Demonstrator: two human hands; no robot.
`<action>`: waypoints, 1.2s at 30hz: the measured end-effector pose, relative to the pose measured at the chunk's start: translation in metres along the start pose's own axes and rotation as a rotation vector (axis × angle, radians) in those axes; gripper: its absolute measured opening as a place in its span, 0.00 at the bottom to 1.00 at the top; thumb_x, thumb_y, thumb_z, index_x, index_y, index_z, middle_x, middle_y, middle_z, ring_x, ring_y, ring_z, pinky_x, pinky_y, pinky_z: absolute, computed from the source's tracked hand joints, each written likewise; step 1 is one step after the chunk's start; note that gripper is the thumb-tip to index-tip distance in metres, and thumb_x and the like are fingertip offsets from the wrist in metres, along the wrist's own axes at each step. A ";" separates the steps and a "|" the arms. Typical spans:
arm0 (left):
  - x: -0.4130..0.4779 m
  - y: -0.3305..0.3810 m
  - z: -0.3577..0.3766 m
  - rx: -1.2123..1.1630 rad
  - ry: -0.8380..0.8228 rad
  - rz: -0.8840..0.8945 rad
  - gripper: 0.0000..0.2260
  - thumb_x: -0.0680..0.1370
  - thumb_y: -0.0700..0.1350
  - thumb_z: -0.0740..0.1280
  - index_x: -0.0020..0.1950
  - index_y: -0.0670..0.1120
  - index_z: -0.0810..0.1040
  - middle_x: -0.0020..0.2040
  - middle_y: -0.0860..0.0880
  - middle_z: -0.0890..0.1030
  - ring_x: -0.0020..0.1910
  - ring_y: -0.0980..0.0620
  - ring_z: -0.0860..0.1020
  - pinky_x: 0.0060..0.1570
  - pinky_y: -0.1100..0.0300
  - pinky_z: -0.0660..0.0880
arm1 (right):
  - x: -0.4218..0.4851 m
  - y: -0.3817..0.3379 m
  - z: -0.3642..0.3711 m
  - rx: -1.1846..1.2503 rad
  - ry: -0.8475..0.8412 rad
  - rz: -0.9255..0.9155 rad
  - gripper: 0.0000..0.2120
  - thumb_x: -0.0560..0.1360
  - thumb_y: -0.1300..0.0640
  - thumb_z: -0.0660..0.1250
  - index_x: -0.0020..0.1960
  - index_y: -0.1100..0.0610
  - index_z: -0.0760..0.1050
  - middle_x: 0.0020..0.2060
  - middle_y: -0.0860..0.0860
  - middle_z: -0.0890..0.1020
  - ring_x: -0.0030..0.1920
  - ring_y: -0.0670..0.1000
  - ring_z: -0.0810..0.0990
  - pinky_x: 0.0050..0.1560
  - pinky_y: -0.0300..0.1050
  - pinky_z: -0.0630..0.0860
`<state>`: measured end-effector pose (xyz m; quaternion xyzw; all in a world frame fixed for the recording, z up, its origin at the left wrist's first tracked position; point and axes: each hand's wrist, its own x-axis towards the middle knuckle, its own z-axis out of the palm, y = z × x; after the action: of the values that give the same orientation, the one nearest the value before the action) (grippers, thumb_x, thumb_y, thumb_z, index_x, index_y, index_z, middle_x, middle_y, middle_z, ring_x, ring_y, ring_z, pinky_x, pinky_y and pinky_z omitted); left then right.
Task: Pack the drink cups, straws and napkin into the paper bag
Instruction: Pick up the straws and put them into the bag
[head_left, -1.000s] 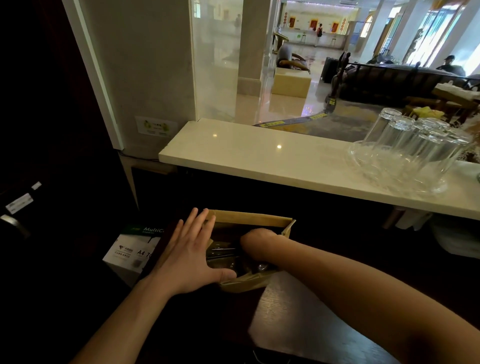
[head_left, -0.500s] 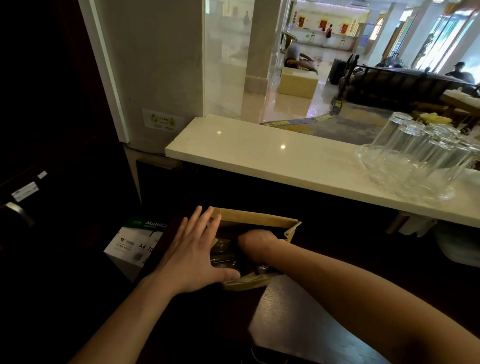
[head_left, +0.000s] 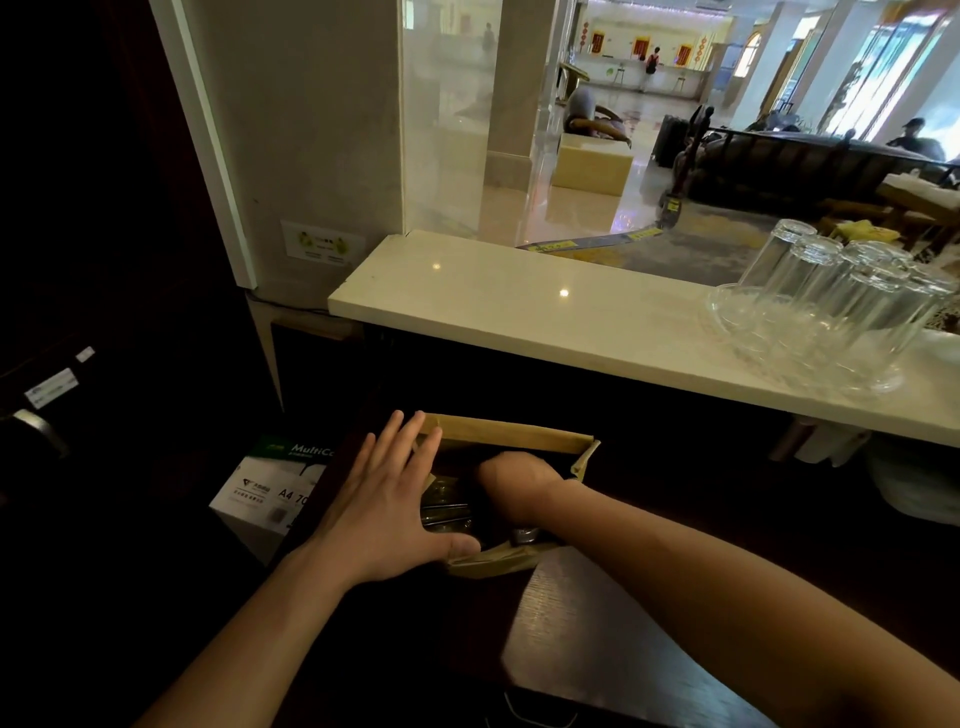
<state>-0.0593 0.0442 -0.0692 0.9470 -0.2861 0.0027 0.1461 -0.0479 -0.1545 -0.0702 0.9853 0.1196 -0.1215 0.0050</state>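
Observation:
A brown paper bag (head_left: 506, 435) stands open on the dark wooden table (head_left: 597, 639), just below the white counter. My left hand (head_left: 387, 512) lies flat against the bag's left side, fingers spread, thumb at the near rim. My right hand (head_left: 511, 480) reaches down into the bag's mouth; only the wrist and the back of the hand show, the fingers are hidden inside. Clear drink cup lids (head_left: 447, 506) glint in the bag between my hands. Straws and napkin are not visible.
A white stone counter (head_left: 545, 317) runs behind the bag, with several upturned glasses (head_left: 836, 306) on a clear tray at its right. A box of A4 paper (head_left: 265, 488) sits low at the left. White plastic bags (head_left: 914, 483) lie under the counter at right.
Both hands stay at the bag; my right hand has shifted slightly deeper. The view has tilted a little.

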 end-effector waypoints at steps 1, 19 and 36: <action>0.000 0.000 0.000 0.002 0.002 0.001 0.59 0.61 0.85 0.53 0.79 0.53 0.35 0.78 0.53 0.29 0.73 0.57 0.24 0.72 0.52 0.30 | -0.001 0.001 -0.002 0.012 0.021 -0.009 0.08 0.76 0.61 0.67 0.55 0.56 0.77 0.46 0.54 0.82 0.47 0.55 0.82 0.47 0.50 0.81; 0.007 0.009 0.000 0.081 0.008 0.056 0.58 0.59 0.86 0.53 0.76 0.59 0.30 0.78 0.53 0.28 0.74 0.55 0.25 0.71 0.53 0.29 | -0.106 0.040 -0.041 0.602 0.516 0.045 0.07 0.73 0.55 0.73 0.51 0.51 0.80 0.40 0.44 0.82 0.42 0.41 0.80 0.44 0.36 0.77; 0.011 0.017 0.002 0.147 -0.046 0.041 0.62 0.54 0.88 0.52 0.74 0.58 0.27 0.76 0.50 0.25 0.72 0.52 0.23 0.74 0.48 0.31 | -0.130 0.203 0.117 0.544 0.161 0.806 0.25 0.73 0.53 0.72 0.68 0.56 0.71 0.65 0.55 0.77 0.59 0.56 0.80 0.54 0.49 0.78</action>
<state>-0.0591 0.0241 -0.0660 0.9489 -0.3076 0.0050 0.0698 -0.1504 -0.3871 -0.1567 0.9251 -0.3071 -0.0602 -0.2150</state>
